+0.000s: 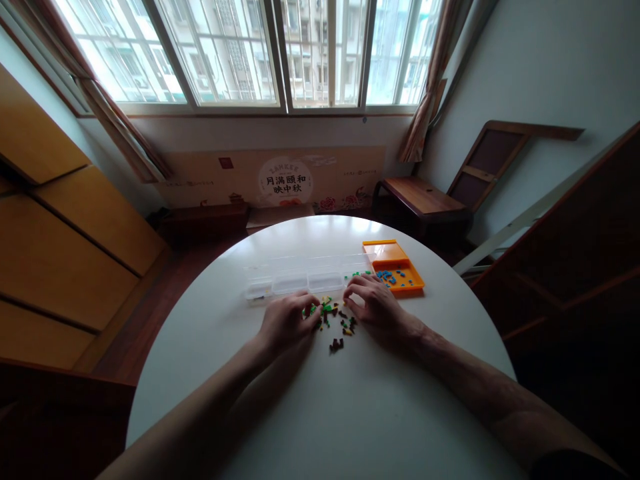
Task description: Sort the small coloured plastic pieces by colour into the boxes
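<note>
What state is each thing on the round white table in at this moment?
Clear plastic compartment box: open, lying flat, compartments look mostly bare.
Orange plastic tray: flat, blue pieces in its near half.
Small mixed-colour building pieces: loose, scattered between the hands.
Left hand: palm down, fingertips on the pieces; grip unclear.
Right hand: palm down, fingers curled at the pieces; grip unclear.

I note a wide barred window (250, 53) ahead, daylight bright through it, apartment blocks outside. Brown curtains (430, 80) hang at both ends. Below the sill a beige banner (285, 180) with printed characters leans on the pale wall (540, 67). Yellow-wood cabinet (65, 253) at left. Dark bench (420, 197) and a tilted wooden frame (493, 160) at right. Floor (150, 313) reddish-brown wood.
</note>
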Available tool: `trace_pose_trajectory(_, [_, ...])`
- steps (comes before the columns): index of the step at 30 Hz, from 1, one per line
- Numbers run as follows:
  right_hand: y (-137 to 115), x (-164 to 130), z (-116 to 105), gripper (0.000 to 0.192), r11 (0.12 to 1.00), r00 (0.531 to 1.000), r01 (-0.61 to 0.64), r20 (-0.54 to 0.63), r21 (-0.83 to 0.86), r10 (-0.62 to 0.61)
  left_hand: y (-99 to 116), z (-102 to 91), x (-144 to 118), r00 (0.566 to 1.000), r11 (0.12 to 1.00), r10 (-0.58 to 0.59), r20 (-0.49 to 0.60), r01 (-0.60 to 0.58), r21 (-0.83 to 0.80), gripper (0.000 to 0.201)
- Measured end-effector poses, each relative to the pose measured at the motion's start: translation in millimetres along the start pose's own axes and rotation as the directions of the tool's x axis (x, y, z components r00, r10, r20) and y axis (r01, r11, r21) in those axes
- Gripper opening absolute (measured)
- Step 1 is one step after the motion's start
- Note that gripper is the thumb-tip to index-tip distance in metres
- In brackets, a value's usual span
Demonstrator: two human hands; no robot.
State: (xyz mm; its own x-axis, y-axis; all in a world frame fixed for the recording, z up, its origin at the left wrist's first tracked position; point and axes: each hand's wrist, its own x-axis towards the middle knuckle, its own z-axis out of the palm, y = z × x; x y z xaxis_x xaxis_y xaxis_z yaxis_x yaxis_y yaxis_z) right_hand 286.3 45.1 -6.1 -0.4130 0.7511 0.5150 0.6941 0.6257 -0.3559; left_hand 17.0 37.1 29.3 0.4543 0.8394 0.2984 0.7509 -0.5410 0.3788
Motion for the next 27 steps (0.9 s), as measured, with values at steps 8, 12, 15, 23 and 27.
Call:
trace_pose_trajectory(8, [-1.7, 0.5, -1.7, 0.013, 0.999, 0.999, 0.021, 0.038, -0.04, -0.019, -2.4, 13.0, 3.1, 0.99, 0.996, 0.067, -0.127, -0.059, 0.064, 0.026])
trace_pose_trajectory(12, [0.1, 1.0, -1.5, 0.011, 0.998, 0.999, 0.03, 0.036, -0.049, -0.029, -9.4, 15.3, 0.0, 0.978, 0.987, 0.156, -0.139, -0.151, 0.048, 0.029])
trace_pose_trajectory(15, [1.8, 0.9, 0.3, 0.013, 0.998, 0.998, 0.04, 0.045, -0.044, -0.038, -11.0, 14.5, -0.8, 0.977, 0.988, 0.151, -0.147, -0.148, 0.031, 0.029])
trace_pose_trajectory(23, [-2.6, 0.7, -3.5, 0.009, 0.997, 0.998, 0.033, 0.061, -0.071, -0.028, -11.4, 16.2, -0.3, 0.979, 0.99, 0.144, -0.145, -0.143, 0.017, 0.026])
trace_pose_trajectory(27, [-2.6, 1.6, -3.2, 0.013, 0.997, 0.998, 0.044, 0.044, -0.059, -0.042, -12.3, 16.5, -0.7, 0.98, 0.99, 0.141, -0.144, -0.141, 0.006, 0.026])
